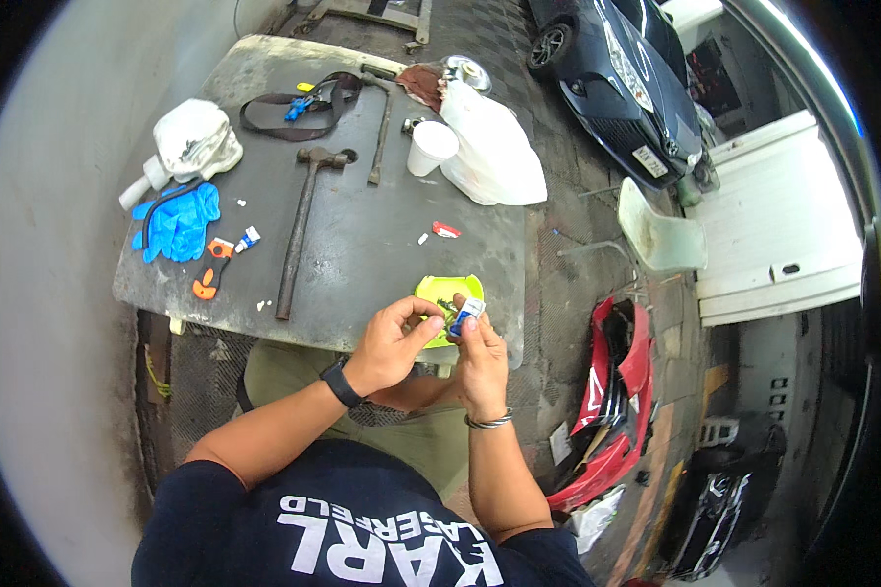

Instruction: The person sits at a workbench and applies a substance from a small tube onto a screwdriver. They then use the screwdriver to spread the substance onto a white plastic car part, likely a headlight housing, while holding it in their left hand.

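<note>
two hands meet at the near edge of the dark table [362, 254], above a yellow-green tray [452, 291] that lies there. my right hand [482, 364] pinches a small white and blue tube [466, 315] between thumb and fingertips, the tube tilted with its upper end toward the right. my left hand [390, 344], with a black watch [342, 382] on the wrist, has its fingers curled, thumb and forefinger closed on the lower end of the same tube; whether they grip a cap there i cannot tell. a metal bracelet [487, 422] circles my right wrist. farther out on the table: a long hammer [303, 225] lying lengthwise, a second long-handled tool [380, 127] beside it, a white paper cup [431, 147] upright, touching a white plastic bag [494, 152]. at the left side: blue gloves [176, 223], an orange-handled cutter [208, 274], a white bundle [198, 139], a black strap [294, 106]. on the floor to the right: a red car bumper [617, 401], a pale chair [661, 235], a dark car [622, 73].
</note>
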{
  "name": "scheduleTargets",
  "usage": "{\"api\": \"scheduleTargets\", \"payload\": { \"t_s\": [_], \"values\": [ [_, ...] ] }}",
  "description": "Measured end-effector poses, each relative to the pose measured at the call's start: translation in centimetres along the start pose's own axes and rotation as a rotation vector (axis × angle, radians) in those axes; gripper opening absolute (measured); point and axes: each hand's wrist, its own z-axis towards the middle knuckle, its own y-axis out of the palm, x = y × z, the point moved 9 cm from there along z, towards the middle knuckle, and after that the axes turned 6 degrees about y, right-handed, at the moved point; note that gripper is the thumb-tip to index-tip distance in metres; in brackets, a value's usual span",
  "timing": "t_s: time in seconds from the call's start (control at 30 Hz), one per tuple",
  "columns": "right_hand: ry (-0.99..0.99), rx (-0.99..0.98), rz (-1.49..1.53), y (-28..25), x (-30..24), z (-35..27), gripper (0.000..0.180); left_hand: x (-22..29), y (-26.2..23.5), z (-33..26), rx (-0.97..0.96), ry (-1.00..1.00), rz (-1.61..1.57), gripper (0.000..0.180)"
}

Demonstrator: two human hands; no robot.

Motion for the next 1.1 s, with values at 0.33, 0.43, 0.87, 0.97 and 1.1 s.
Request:
{"api": "scheduleTargets", "payload": {
  "t_s": [0.33, 0.43, 0.87, 0.97, 1.1],
  "values": [
    [0.041, 0.109, 0.186, -3.4, 1.5, -1.3, 0.019, 0.8, 2.6, 0.4, -0.057, 0.027, 0.137, 0.018],
    [0.037, 0.145, 0.275, -4.2, 1.6, -1.6, 0.014, 1.5, 3.3, 0.5, -0.06, 0.046, 0.228, 0.018],
    [0.021, 0.134, 0.29, -4.6, 2.1, -1.9, 0.018, 0.0, 4.5, 1.5, -0.097, -0.049, 0.16, 0.016],
    [0.046, 0.139, 0.318, -4.4, 2.3, -1.8, 0.017, -0.8, 4.6, 1.4, -0.082, -0.085, 0.06, 0.016],
    [0.039, 0.137, 0.415, -4.0, 3.2, -1.5, 0.017, -1.4, 4.6, 1.4, -0.037, -0.151, -0.049, 0.013]
  ]
}}
